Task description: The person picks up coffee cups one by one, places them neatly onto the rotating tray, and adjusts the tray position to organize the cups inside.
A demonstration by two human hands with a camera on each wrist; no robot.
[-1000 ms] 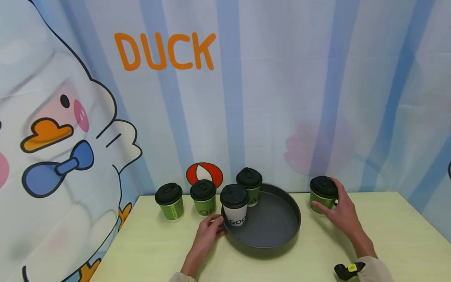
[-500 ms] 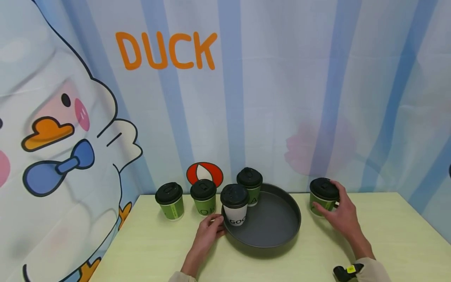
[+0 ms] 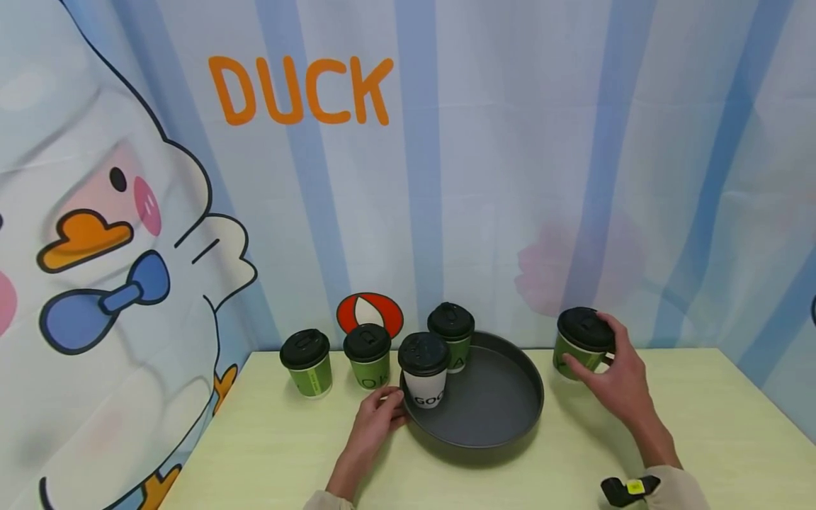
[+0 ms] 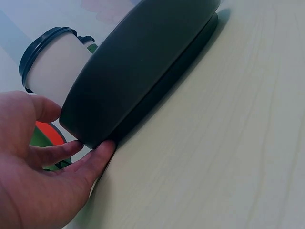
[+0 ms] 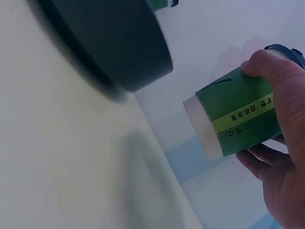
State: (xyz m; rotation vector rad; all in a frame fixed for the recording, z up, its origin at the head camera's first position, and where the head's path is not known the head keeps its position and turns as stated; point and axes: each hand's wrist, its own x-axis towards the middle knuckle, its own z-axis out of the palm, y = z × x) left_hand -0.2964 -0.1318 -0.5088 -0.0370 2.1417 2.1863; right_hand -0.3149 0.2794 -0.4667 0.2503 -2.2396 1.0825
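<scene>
I have the fingers of the right hand clamped round a lidded green cup, its base off the bench, to the right of the dark pan. The left hand pinches the pan's near-left edge, thumb at the rim, other fingers low on the side. Inside the pan stand a white cup and another green cup; two more green cups wait to its left. I judge this as the lift-and-carry step; next I'd want the cup raised over the rim and lowered upright onto free pan floor.
</scene>
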